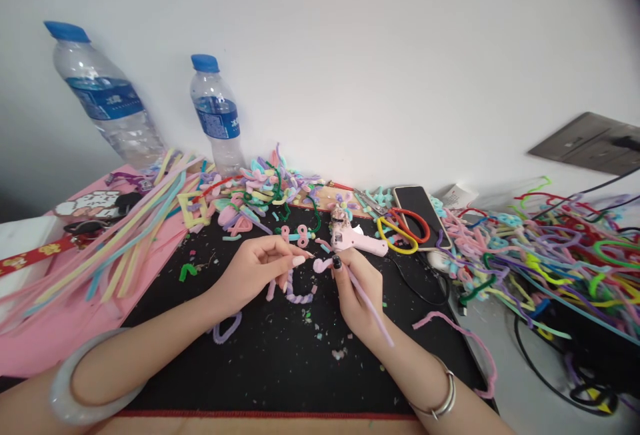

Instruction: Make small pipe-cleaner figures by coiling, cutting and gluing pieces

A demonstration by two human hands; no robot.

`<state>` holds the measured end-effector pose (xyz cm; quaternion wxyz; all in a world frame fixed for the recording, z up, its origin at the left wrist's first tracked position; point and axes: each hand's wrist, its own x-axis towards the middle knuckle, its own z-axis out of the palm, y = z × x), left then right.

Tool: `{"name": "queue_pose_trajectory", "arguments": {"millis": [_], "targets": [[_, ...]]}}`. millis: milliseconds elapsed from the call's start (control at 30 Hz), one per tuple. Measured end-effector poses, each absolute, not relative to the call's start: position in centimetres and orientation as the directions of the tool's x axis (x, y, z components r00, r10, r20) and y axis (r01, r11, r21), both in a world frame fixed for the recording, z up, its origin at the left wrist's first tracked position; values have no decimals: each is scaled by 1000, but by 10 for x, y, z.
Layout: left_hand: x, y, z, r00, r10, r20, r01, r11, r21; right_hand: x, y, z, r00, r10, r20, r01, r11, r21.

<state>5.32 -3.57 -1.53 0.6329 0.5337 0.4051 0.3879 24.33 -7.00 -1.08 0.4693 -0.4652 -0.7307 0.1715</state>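
Note:
My right hand (359, 295) pinches a lilac pipe cleaner (367, 305) between thumb and fingers. Its near end is curled into a small coil, and the straight tail hangs down across the wrist. Facing that coil, my left hand (267, 263) has thumb and forefinger closed together; what they hold, if anything, is too small to make out. Just beyond my right hand lies a pale pink glue gun (357, 240). Below my left fingers rests a twisted purple pipe-cleaner piece (300, 298), and a purple loop (227, 329) lies nearer me.
A black mat (280, 381) strewn with scraps covers the table. Scissors (400, 231) and a phone (423, 215) lie behind it. Pipe cleaners pile up at the back and right (500, 248); long strips (135, 221) lie left. Two water bottles (217, 115) stand against the wall.

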Motion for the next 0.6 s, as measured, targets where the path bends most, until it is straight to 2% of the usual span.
{"name": "queue_pose_trajectory", "arguments": {"millis": [500,600], "targets": [[52,-34,-17,359,930,-77,-112,125,986,243,-70,-11,-132,843,522,505,510,-697],[52,-34,-15,337,938,-78,-69,107,992,243,-70,-11,-134,840,527,501,516,-695]]}}
